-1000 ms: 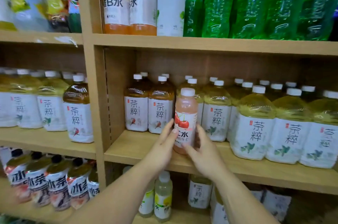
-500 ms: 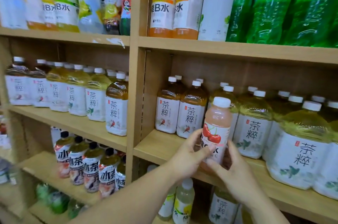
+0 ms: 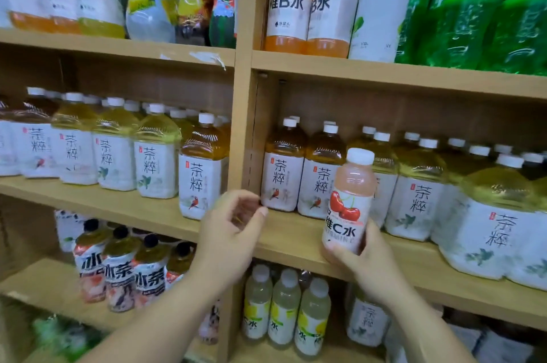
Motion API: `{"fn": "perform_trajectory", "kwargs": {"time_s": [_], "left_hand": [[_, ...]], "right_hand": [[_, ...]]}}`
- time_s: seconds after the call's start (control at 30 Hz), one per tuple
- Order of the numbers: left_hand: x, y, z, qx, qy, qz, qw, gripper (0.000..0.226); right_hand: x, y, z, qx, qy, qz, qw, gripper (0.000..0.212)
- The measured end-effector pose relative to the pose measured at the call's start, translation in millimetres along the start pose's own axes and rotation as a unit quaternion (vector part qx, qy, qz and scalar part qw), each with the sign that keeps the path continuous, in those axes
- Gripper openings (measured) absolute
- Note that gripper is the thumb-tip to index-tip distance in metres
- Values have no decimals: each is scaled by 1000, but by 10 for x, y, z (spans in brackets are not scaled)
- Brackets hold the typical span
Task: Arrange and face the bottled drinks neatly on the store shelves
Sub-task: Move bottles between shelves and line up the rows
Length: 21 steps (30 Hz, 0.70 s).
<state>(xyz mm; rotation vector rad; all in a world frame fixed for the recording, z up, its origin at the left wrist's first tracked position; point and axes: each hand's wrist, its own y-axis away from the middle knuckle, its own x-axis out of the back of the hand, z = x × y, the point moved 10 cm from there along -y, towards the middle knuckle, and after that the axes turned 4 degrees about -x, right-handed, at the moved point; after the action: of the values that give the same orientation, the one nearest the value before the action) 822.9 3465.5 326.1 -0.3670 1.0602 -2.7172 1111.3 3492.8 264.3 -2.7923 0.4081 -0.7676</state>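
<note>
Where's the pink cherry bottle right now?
Head view, right of centre: the pink bottle is held by the right hand before the tea bottles, over the middle shelf.

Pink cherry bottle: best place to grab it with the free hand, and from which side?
Grip the bare shoulder of the pink cherry bottle, just under its white cap, coming from its left. The right hand already wraps the base, tea bottles crowd its right and back, and the left hand hangs open on that side.

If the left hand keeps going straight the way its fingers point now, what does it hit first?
Probably the leftmost dark tea bottle in the right bay. The empty left hand is half curled, its fingertips just short of that bottle's base above the shelf edge. Depth is unclear, so it might brush the upright divider instead.
</note>
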Motion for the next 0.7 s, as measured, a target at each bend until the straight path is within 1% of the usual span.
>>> {"fn": "perform_trajectory", "kwargs": {"time_s": [0.1,0.13,0.2,0.27,0.33,0.4,0.5,0.6,0.7], "left_hand": [[572,-231,-223,-3,-71,96,993,26],[725,-311,-334,7,-89,114,989,34],[910,-468,-606,40,-100,115,987,50],[924,-598,-876,71,-77,69,992,59],[839,-676,-1056,90,-25,3,996,57],[779,-748,-1168,96,2,-41,995,55],[709,-888,-1308,128,30,-93,987,52],[620,-994,-1454,172,107,-138,970,56],[601,-1055,-1537,170,125,-167,963,59]], "right_hand": [[-289,-25,-140,-5,-3,4,1000,63],[-390,-42,-192,-7,-4,5,1000,64],[-580,-84,-282,-9,1,9,1000,67],[-743,-110,-379,-12,6,12,1000,59],[-865,-132,-451,-18,6,18,1000,52],[-937,-147,-477,-21,10,23,999,50],[-969,-129,-495,-25,12,27,999,51],[-964,-90,-541,-26,12,26,999,52],[-965,-72,-563,-28,8,29,999,51]]}}
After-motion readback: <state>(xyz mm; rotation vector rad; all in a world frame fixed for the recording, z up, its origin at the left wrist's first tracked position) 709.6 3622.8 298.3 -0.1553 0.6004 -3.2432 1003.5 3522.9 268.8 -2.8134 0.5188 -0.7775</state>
